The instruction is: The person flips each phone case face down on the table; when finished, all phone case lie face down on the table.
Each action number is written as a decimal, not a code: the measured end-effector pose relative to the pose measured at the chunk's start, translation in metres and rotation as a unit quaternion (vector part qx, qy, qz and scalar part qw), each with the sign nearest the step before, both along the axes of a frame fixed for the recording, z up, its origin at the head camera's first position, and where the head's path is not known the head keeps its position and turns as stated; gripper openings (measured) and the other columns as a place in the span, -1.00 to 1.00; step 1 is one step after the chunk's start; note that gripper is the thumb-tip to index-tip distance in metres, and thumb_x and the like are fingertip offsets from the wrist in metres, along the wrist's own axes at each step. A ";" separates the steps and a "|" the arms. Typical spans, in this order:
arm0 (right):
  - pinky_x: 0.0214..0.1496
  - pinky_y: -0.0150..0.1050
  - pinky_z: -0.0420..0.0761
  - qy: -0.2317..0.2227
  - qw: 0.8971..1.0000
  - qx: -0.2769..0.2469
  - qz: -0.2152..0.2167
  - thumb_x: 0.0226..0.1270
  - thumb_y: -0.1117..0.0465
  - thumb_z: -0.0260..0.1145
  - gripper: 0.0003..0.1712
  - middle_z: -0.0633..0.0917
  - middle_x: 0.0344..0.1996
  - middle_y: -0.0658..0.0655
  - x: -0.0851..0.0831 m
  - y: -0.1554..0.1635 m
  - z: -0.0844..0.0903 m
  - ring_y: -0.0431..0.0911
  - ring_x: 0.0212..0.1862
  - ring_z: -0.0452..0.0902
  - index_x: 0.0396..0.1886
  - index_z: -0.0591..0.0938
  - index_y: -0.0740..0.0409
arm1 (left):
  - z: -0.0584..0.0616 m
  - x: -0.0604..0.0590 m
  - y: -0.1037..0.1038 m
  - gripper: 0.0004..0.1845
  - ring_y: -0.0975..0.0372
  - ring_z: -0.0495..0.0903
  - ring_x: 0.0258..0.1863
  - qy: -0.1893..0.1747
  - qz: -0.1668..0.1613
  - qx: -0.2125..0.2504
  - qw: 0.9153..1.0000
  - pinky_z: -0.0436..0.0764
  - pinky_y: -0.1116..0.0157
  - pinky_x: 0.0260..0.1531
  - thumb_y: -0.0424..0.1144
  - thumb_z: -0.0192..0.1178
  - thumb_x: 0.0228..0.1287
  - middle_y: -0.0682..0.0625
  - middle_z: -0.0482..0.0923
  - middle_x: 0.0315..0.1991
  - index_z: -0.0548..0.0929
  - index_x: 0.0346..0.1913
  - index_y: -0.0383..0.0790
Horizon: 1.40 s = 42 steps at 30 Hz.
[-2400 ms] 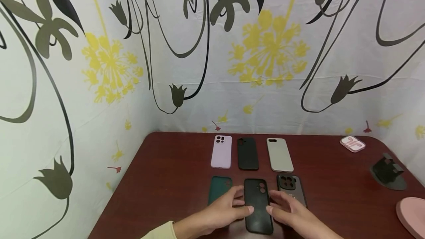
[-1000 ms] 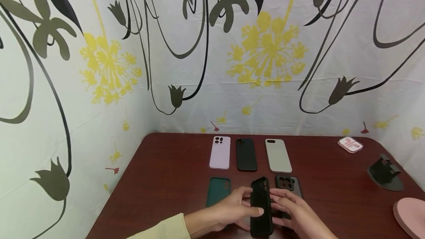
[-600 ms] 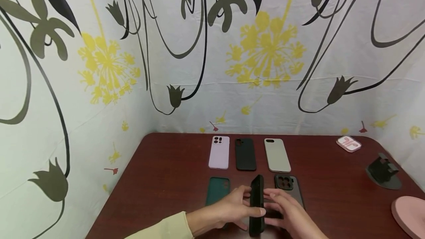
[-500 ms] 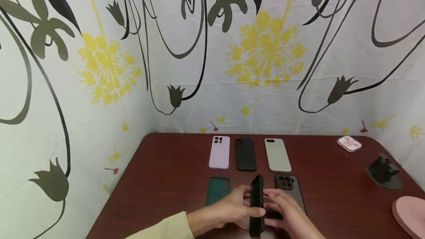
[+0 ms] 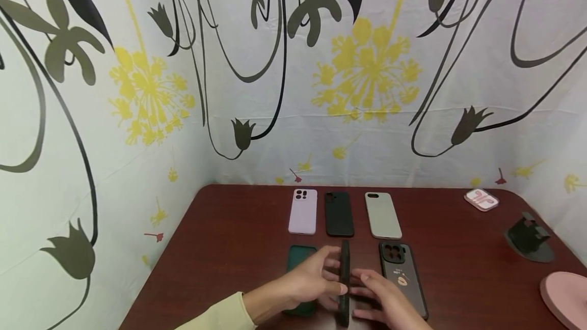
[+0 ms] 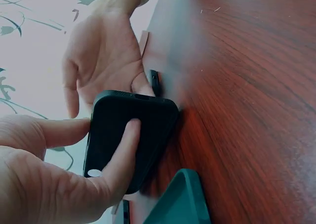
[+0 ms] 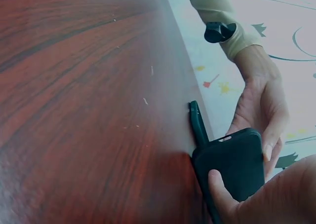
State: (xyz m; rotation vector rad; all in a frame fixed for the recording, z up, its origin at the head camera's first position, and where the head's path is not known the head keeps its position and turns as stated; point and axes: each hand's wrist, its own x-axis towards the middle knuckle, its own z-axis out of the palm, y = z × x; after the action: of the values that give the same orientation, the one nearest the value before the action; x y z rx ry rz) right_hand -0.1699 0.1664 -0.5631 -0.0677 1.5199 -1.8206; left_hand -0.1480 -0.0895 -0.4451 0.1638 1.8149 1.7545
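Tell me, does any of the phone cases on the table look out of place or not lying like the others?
Yes. The black case in the front row stands on its long edge, held between the left hand and right hand, while the other cases, such as the lilac case, lie flat on the table.

Both forearms extend forward, hands facing each other. The left hand (image 5: pixel 312 281) has its fingers curled inward and its thumb (image 6: pixel 121 157) laid flat on the gripped object. The right hand (image 5: pixel 382 297) mirrors it, thumb (image 7: pixel 219 187) pressed opposite. A sleeve covers the left wrist.
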 end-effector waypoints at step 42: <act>-0.27 -0.02 0.74 0.165 0.960 0.218 -0.065 0.38 0.39 0.43 -0.15 0.51 0.12 0.30 0.007 -0.018 0.083 -0.04 -0.09 0.61 0.57 0.25 0.27 | -0.025 -0.001 -0.009 -0.06 0.09 0.79 -0.29 0.030 0.041 -0.027 0.998 0.85 0.12 -0.36 -0.63 0.40 0.18 -0.18 0.52 0.04 0.25 0.58 -0.10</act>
State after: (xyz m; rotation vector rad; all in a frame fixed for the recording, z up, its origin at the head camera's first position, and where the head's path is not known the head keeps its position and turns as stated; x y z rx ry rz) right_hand -0.1628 0.1481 -0.4797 -0.0623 2.1787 -1.5843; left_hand -0.1492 -0.0988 -0.4700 0.1226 1.9346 1.7714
